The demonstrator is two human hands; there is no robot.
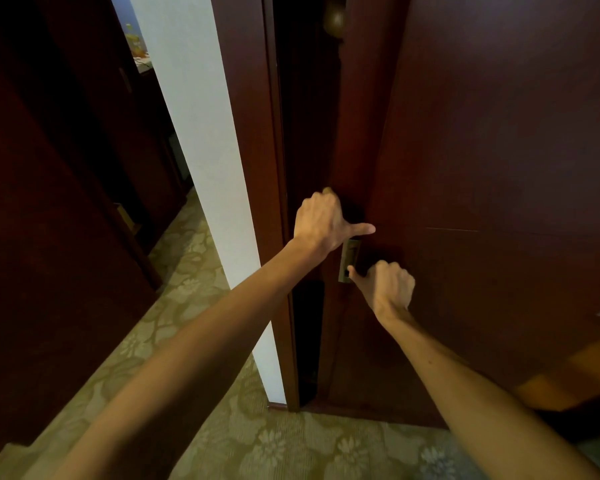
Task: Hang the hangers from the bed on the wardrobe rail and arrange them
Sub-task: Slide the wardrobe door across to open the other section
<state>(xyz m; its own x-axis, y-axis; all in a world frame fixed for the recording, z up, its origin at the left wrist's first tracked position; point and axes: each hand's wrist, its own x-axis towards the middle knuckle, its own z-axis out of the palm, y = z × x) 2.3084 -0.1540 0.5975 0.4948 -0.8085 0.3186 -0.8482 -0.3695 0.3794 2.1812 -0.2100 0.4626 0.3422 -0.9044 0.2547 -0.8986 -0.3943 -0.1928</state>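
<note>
While no hangers or bed are in view, the person works the wardrobe door. The left hand curls its fingers round the door's edge just above the recessed metal pull, thumb straight. The right hand, just below and beside the pull, is curled; whether it grasps anything cannot be told. The panel looks stiff, heavy and smooth, so the edge and the pull are probably the surest holds.

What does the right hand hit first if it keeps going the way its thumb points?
The right hand has its thumb aimed up and left at the brass recessed pull on the wardrobe door. The thumb tip looks at or touching the plate's lower part already; depth is unclear, but that pull comes first.
</note>
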